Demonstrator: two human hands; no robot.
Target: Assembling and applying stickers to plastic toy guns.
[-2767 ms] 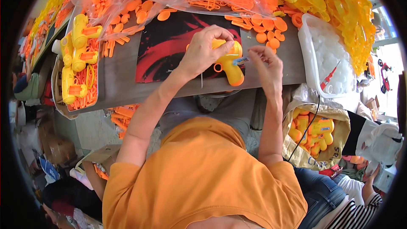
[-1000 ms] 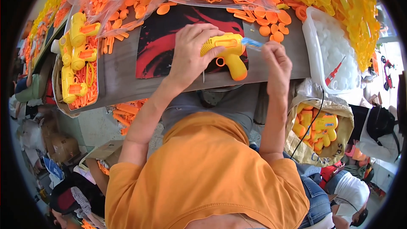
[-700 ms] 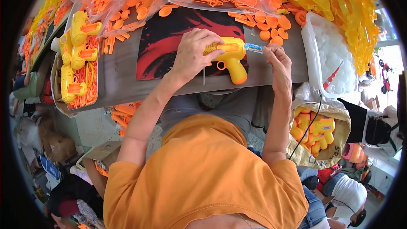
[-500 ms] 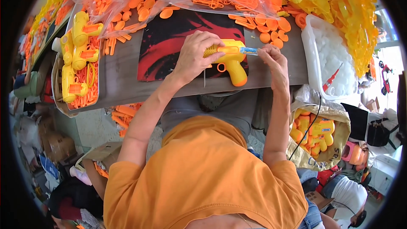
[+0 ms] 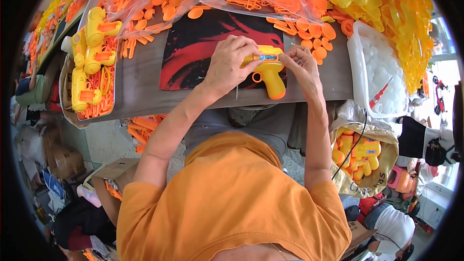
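So there's this yellow toy gun (image 5: pixel 274 79) with an orange ring at the trigger, held over the right edge of a black and red mat (image 5: pixel 193 53), can't tell if it's touching down. A blue sticker (image 5: pixel 271 58) sits along its side. Left hand (image 5: pixel 231 63) is clamped round the front end, thumb right by the sticker. Right hand (image 5: pixel 304 65) has bent fingertips at the rear end, can't tell if they're pinching anything. It's all on a dark table (image 5: pixel 140 87) with orange discs (image 5: pixel 316 31) past the mat, a bin (image 5: pixel 115 79) of orange bits and yellow pieces on the left, and a white tub (image 5: pixel 357 67) with a red tool (image 5: pixel 381 93) in it on the right
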